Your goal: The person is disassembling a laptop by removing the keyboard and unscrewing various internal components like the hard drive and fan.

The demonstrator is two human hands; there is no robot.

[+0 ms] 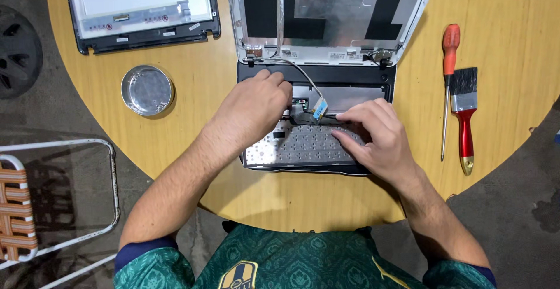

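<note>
A partly dismantled laptop point(344, 85) lies on the round wooden table point(192, 143), its bare lid shell point(326, 26) folded back and its keyboard point(303, 146) lifted loose over the base. My left hand point(256, 108) rests on the upper left of the base, fingers curled by the thin grey cable point(303, 73). My right hand point(373, 137) lies on the keyboard's right side, fingertips pressing near the flat ribbon with a blue tab point(319, 110). Neither hand visibly grips anything.
A removed screen panel in its bezel point(140, 9) lies at the table's far left. A small round metal dish point(147, 89) sits beside it. An orange-handled screwdriver point(448, 79) and a red-handled brush point(465, 114) lie to the right. A folding chair point(35, 201) stands left.
</note>
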